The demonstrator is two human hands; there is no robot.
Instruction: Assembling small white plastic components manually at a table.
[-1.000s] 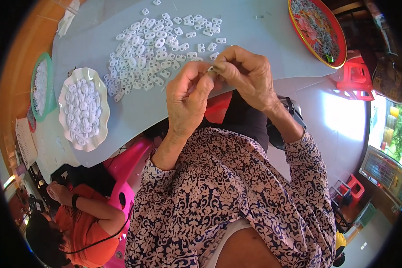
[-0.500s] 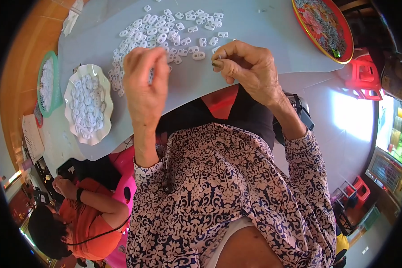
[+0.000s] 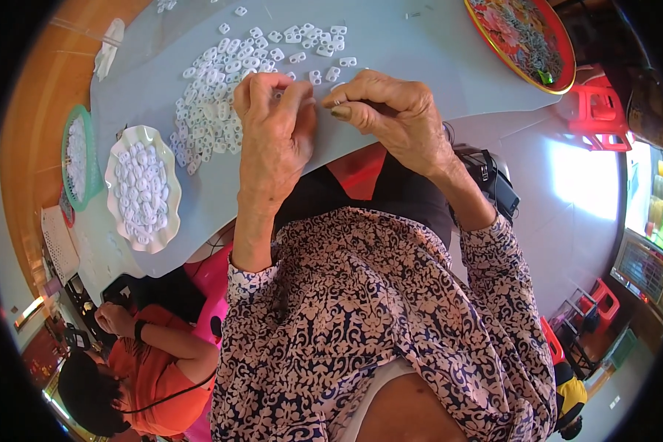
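- Right hand [image 3: 399,118], 1 o'clock from view centre: thumb and forefinger pinch a small pin [image 3: 337,104]. Slip risk, since so little of it shows past the fingertips.
- Left hand [image 3: 274,140], 11 o'clock, just beside the right: fingers curled, blurred. Can't tell if it grips anything. If it does, a misaligned meeting with the pin could knock either part loose.
- Both wrists overhang the near edge of the grey table [image 3: 420,59]: anything fumbled there could land on the floor [image 3: 519,125].
- White plastic pieces [image 3: 210,114], loose heap at 10 to 11 o'clock, right behind the left hand. A sideways sweep of the knuckles could scatter them.
- Scalloped dish [image 3: 174,214], 9 o'clock, full of similar white parts, near the table edge. A forearm bump could tip it.
- Loose metal bits [image 3: 412,15], between 12 and 1, lying bare on the tabletop: easily lost if brushed.
- Red tray [image 3: 569,70], between 1 and 2, carries a grey metal heap; its rim reaches the table's edge, so a nudge from that side could spill it.
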